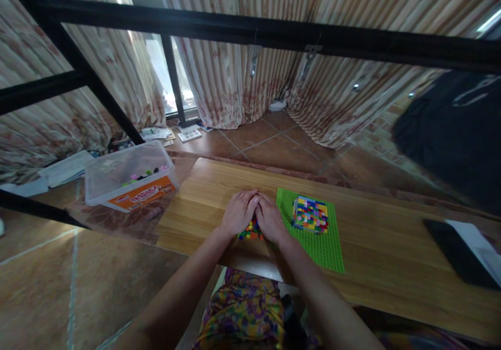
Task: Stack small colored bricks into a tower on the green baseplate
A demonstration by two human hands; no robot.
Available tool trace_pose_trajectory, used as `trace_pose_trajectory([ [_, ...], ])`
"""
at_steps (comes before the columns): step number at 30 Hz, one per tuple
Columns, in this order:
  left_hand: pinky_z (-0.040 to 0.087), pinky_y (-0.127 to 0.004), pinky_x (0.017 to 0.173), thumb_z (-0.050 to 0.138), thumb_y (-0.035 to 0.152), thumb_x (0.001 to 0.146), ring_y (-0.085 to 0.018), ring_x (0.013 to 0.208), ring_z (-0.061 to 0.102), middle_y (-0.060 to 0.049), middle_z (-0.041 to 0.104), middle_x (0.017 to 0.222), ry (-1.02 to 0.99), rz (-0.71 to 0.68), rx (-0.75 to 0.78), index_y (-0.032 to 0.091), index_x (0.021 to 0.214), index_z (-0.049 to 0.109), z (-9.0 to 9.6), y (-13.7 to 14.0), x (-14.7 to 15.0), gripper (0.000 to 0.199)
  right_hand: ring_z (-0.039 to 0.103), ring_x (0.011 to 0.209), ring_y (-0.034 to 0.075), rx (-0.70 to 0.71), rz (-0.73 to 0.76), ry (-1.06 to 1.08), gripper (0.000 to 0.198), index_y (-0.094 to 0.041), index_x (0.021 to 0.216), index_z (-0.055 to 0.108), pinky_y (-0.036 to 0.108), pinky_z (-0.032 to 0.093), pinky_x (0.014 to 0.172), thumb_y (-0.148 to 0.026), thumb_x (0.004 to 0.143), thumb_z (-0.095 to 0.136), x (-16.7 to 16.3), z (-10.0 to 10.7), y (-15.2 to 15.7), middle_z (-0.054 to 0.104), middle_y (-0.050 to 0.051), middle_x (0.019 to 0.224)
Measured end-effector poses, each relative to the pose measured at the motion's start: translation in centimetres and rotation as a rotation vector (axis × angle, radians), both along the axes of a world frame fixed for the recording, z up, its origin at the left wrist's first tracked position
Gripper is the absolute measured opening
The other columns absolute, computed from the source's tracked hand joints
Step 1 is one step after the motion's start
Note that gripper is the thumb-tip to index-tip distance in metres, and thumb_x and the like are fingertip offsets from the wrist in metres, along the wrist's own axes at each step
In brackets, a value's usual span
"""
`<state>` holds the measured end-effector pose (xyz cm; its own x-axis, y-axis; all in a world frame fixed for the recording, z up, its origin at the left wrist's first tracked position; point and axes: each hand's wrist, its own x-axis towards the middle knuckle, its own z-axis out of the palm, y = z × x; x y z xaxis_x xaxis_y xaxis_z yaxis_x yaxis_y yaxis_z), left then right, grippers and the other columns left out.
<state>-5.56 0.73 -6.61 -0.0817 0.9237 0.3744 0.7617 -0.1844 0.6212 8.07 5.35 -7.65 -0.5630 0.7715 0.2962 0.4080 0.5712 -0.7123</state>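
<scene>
My left hand (pixel 239 212) and my right hand (pixel 270 217) lie on the wooden table with their fingertips meeting, so that they form a curved wall. Between the palms and wrists sits a small pile of loose toy bricks (pixel 250 231) in several colours. Neither hand visibly grips a brick; the fingers look stretched out and cupped round the pile, whose far part they hide. Just right of my right hand is a green baseplate (pixel 331 251). On it stands a block built of many-coloured bricks (pixel 311 214).
A clear plastic bin (pixel 131 170) with an orange label holds some bricks, left of the wooden table (pixel 376 235). A dark flat object (pixel 456 251) with white paper (pixel 475 243) lies at the table's right. A black metal bar (pixel 235 24) crosses above. Curtains hang behind.
</scene>
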Motion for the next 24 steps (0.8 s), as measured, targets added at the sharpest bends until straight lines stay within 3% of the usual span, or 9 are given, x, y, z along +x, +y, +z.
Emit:
trace_pose_trajectory([
  [7,0.051,-0.043,0.113,0.031,0.042,0.108,-0.023,0.126,0.066,-0.013,0.074,0.130,-0.103,-0.010,-0.071,0.016,0.131,0.066,0.4,-0.5,0.6,0.050,0.062,0.126,0.023,-0.104,-0.027,0.097,0.040,-0.025,0.126,0.069,0.046,0.046,0.114,-0.037,0.104,0.039,2.3,0.7,-1.3,0.070,0.010,0.133],
  [12,0.052,-0.039,0.112,0.032,0.044,0.108,-0.022,0.126,0.066,-0.011,0.072,0.134,-0.123,-0.034,-0.120,0.017,0.134,0.065,1.0,0.0,-1.1,0.050,0.064,0.121,0.023,-0.107,-0.079,0.134,0.036,-0.024,0.120,0.072,0.045,0.048,0.112,-0.034,0.101,0.043,3.7,1.1,-1.5,0.072,0.011,0.127],
  [18,0.048,-0.045,0.115,0.042,0.035,0.104,-0.028,0.128,0.063,-0.017,0.070,0.133,0.162,0.128,-0.141,0.011,0.129,0.065,1.0,4.6,-5.4,0.041,0.067,0.114,0.023,-0.044,-0.217,0.177,0.029,-0.025,0.114,0.075,0.044,0.053,0.104,-0.030,0.099,0.050,6.1,1.7,-4.0,0.073,0.010,0.120],
  [24,0.043,-0.047,0.117,0.045,0.027,0.100,-0.032,0.132,0.057,-0.020,0.065,0.137,0.370,0.209,-0.187,0.009,0.125,0.065,0.1,8.2,-5.7,0.037,0.069,0.103,0.022,-0.099,-0.191,0.101,0.021,-0.027,0.109,0.076,0.037,0.060,0.087,-0.029,0.094,0.061,7.4,1.6,-9.0,0.071,0.009,0.113],
])
